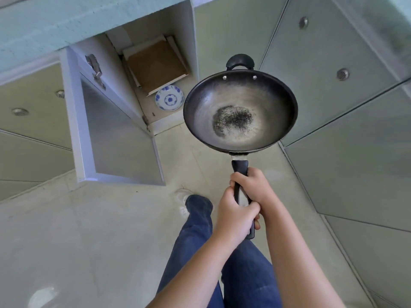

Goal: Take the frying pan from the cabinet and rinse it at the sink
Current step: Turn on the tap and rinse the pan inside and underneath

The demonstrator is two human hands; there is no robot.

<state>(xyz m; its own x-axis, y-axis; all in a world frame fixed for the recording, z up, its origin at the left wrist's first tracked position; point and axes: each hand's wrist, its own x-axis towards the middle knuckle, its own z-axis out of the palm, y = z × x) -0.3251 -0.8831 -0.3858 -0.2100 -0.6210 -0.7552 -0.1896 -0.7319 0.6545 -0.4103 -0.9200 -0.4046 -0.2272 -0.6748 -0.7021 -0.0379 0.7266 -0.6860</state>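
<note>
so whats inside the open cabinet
A blue-and-white plate on its floor, and behind it a brown board with white edges. The frying pan hides the cabinet's lower right corner.

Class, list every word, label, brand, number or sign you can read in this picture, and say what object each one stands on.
No text can be read anywhere in this picture.
frying pan: no brand or number shows, only two rivets and a dark patch.
handle, gripped by the left hand and right hand: no print visible.
plate in the cabinet: blue floral pattern, no letters.
brown cardboard: no print visible.
</note>
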